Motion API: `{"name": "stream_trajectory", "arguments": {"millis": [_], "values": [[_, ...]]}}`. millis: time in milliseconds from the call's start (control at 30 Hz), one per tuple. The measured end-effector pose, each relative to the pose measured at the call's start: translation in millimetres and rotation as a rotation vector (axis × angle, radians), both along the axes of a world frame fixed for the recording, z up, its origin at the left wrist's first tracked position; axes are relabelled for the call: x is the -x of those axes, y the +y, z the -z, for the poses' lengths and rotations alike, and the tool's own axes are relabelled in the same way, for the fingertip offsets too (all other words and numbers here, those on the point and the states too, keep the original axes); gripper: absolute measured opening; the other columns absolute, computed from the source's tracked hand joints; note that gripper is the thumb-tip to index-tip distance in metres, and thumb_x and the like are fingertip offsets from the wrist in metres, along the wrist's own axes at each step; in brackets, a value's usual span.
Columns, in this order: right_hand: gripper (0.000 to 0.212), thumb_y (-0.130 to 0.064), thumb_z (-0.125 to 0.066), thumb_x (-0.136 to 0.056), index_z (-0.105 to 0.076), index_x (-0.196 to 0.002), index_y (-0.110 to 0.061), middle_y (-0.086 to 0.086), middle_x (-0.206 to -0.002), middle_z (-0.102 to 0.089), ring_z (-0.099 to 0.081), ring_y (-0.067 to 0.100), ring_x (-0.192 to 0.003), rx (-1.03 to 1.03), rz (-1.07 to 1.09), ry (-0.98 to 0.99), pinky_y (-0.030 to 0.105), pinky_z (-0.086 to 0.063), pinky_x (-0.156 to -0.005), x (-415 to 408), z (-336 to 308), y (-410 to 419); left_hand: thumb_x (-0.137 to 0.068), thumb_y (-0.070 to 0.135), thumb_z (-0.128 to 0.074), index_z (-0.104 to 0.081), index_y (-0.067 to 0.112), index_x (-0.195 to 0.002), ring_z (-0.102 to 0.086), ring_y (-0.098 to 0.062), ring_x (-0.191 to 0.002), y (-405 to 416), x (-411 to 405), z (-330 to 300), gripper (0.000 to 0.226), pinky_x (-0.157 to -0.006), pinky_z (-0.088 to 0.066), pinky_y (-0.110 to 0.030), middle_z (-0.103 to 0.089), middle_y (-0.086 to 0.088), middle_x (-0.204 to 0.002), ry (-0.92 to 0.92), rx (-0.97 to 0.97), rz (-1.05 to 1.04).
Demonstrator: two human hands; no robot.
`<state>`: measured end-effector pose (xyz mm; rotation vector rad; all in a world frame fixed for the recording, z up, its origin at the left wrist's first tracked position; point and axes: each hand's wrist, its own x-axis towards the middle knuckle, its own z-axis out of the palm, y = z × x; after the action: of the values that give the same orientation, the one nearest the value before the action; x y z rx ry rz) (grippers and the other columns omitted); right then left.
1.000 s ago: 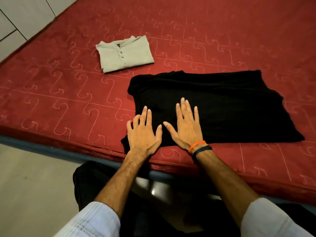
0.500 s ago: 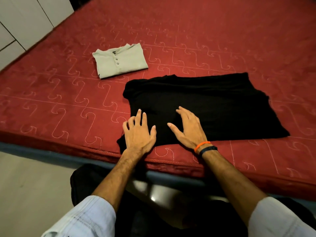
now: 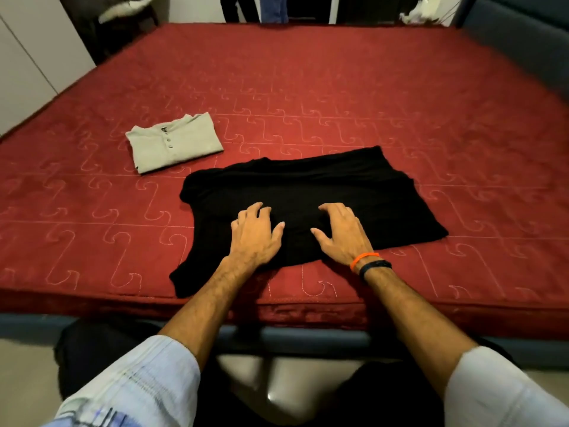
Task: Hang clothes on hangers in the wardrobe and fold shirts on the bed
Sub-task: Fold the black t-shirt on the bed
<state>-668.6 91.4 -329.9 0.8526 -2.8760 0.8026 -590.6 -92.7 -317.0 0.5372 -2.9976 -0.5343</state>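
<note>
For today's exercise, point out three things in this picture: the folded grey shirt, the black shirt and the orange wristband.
Folded grey shirt (image 3: 181,146): head view, on its front, right of the buttons.
Black shirt (image 3: 354,192): head view, on the flat cloth beyond the hands.
Orange wristband (image 3: 363,259): head view, on the band across the wrist.

The bed (image 3: 308,97) is red with pale stitched hook patterns, one shirt (image 3: 311,195) is black, the folded shirt (image 3: 175,143) is pale grey, and the wristbands (image 3: 368,262) are orange and black.
</note>
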Motion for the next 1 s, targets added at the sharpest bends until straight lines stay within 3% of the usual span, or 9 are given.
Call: {"name": "stream_trajectory", "arguments": {"millis": [533,800,1000], "values": [[0.042,-0.032,-0.063,-0.092,-0.055,-0.128,-0.011,0.007,-0.125,-0.058,-0.053,0.025,-0.118,-0.077,0.137,0.033,0.039,-0.045,-0.100,107.8,-11.1,11.3,-0.098,0.039,-0.053,-0.057,0.011,-0.130,-0.050,-0.028,-0.124,4.8,125.7,-2.3,0.043,-0.106,-0.042,-0.044,-0.055,-0.009,-0.134,0.098,-0.140,0.140],[0.031,-0.028,-0.058,-0.096,-0.064,-0.121,-0.012,0.004,-0.123,-0.061,-0.055,0.023,-0.115,-0.147,0.148,0.040,0.041,-0.046,-0.100,212.0,-0.8,8.0,-0.094,0.027,-0.062,-0.068,0.018,-0.109,-0.061,-0.021,-0.104,-7.3,215.0,4.2,0.018,-0.088,-0.048,-0.034,-0.066,-0.002,-0.107,0.192,-0.129,0.077],[0.039,-0.031,-0.061,-0.095,-0.060,-0.131,-0.016,0.003,-0.136,-0.053,-0.049,0.025,-0.124,-0.207,0.103,0.033,0.041,-0.041,-0.106,264.9,22.0,10.4,-0.082,0.036,-0.077,-0.068,0.018,-0.111,-0.059,-0.025,-0.108,-20.6,255.3,24.7,0.035,-0.084,-0.047,-0.035,-0.063,-0.004,-0.114,0.100,-0.059,0.047]]}}
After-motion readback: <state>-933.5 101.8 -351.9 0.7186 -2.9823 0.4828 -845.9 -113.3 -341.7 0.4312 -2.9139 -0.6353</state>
